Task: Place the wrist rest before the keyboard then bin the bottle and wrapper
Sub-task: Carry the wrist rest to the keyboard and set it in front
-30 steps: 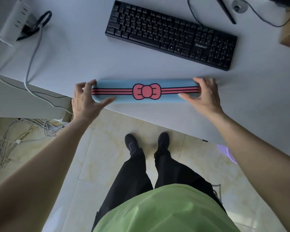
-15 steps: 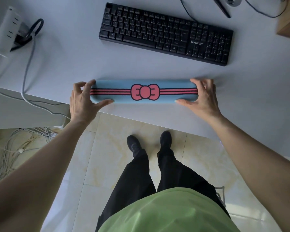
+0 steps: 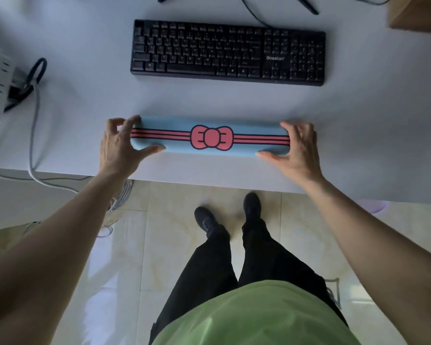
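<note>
Both hands, left hand [image 3: 118,148] and right hand [image 3: 297,150], gripped the wrist rest [image 3: 209,137] by its ends. It lay apart from the keyboard [image 3: 228,52] at 12 o'clock. Sliding it squarely forward seemed best.

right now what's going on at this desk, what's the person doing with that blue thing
A person stands at a white desk and grips a blue wrist rest with a pink bow by its two ends, the left hand on one end and the right hand on the other. The rest lies roughly parallel to the black keyboard, on the near side of it, with a strip of bare desk between them. No bottle, wrapper or bin is in view.
</note>
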